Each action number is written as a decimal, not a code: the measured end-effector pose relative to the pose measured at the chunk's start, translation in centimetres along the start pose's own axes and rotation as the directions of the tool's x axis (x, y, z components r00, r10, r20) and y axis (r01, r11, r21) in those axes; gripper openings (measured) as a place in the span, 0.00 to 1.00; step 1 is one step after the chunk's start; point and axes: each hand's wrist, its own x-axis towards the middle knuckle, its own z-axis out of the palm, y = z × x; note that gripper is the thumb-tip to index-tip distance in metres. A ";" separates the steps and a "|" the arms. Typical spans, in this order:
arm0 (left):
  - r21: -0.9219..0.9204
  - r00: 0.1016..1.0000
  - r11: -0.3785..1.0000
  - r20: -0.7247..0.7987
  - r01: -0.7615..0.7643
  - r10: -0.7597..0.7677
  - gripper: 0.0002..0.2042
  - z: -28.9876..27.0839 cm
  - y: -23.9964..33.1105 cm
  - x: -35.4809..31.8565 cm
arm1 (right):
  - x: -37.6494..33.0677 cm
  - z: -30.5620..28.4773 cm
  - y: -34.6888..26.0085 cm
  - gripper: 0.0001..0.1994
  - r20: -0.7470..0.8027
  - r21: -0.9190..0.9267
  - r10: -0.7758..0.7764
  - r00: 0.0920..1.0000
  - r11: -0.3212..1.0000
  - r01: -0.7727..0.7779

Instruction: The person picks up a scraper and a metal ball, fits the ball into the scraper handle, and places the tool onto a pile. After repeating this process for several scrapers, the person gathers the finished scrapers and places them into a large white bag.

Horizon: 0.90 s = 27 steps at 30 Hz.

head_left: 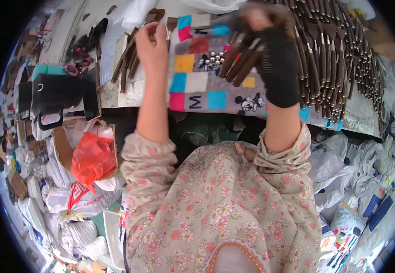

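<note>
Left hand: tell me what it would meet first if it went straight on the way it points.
Probably the loose brown handles past the left hand on the table edge; depth is unclear.

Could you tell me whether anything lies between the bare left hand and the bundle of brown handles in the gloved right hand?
Nothing visible does. The left hand is raised over the patchwork cloth, and only that open cloth shows between it and the bundle of brown handles gripped by the gloved right hand. The silver beads lie flat on the cloth.
</note>
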 end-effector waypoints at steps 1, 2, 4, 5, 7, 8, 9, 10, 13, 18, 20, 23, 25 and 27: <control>-0.002 1.000 1.000 -0.002 0.002 -0.002 0.16 -0.2 -0.9 0.7 | 0.0 -0.9 -0.7 0.12 0.002 -0.003 0.000 1.000 1.000 0.000; 0.358 0.988 0.928 0.144 -0.102 0.053 0.15 0.0 -1.8 1.1 | 0.0 -2.0 -1.3 0.10 -0.097 0.011 -0.033 0.995 0.999 0.035; 0.650 0.953 0.718 0.299 -0.248 0.058 0.15 0.5 -2.7 2.3 | 0.2 -2.9 -2.0 0.08 -0.199 0.028 -0.068 0.978 0.997 0.075; 0.648 0.919 0.721 0.392 -0.244 -0.040 0.15 0.9 -2.3 2.5 | 0.2 -3.1 -2.6 0.09 -0.209 -0.015 -0.026 0.978 1.000 0.023; 0.671 0.842 0.672 0.523 -0.312 -0.131 0.16 1.1 -1.7 2.1 | -0.5 -3.2 -1.5 0.13 -0.101 -0.030 -0.005 0.995 1.000 0.002; 0.675 0.844 0.670 0.519 -0.308 -0.134 0.16 1.4 -1.4 1.8 | -0.6 -3.4 -0.7 0.13 -0.096 -0.027 -0.002 0.995 1.000 -0.001; 0.659 0.854 0.680 0.512 -0.320 -0.094 0.14 1.5 -1.3 1.5 | -0.6 -3.4 -0.1 0.15 -0.139 -0.119 -0.059 0.989 0.992 0.042; 0.644 0.862 0.689 0.504 -0.333 -0.054 0.12 1.5 -1.5 1.4 | -0.4 -3.5 0.3 0.16 -0.175 -0.212 -0.119 0.977 0.974 0.081; 0.323 0.948 0.942 0.317 -0.093 -0.015 0.10 0.2 0.3 2.1 | 0.1 -3.9 0.4 0.11 -0.273 -0.204 -0.015 0.962 0.978 -0.043; -0.857 0.933 0.369 0.339 0.359 -0.120 0.14 1.6 6.6 -0.3 | 1.6 -0.6 -1.6 0.14 -0.217 -0.424 0.077 0.973 0.891 -0.165; -0.799 0.908 0.446 0.409 0.403 -0.087 0.12 3.7 6.7 -1.4 | 2.0 0.8 -1.8 0.13 -0.284 -0.429 0.265 0.922 0.824 -0.369; -0.785 0.929 0.530 0.371 0.320 -0.011 0.08 6.0 7.0 -2.9 | 3.3 0.9 0.5 0.15 -0.013 -0.091 0.018 1.000 0.996 -0.019; -0.788 0.927 0.518 0.373 0.333 -0.028 0.08 6.5 6.4 -2.9 | 3.7 0.6 0.1 0.15 0.016 -0.174 0.122 0.992 0.978 -0.117; -0.728 0.932 0.627 0.361 0.278 0.007 0.07 6.1 5.8 -2.8 | 3.8 0.9 0.1 0.12 0.011 -0.183 0.172 0.985 0.969 -0.168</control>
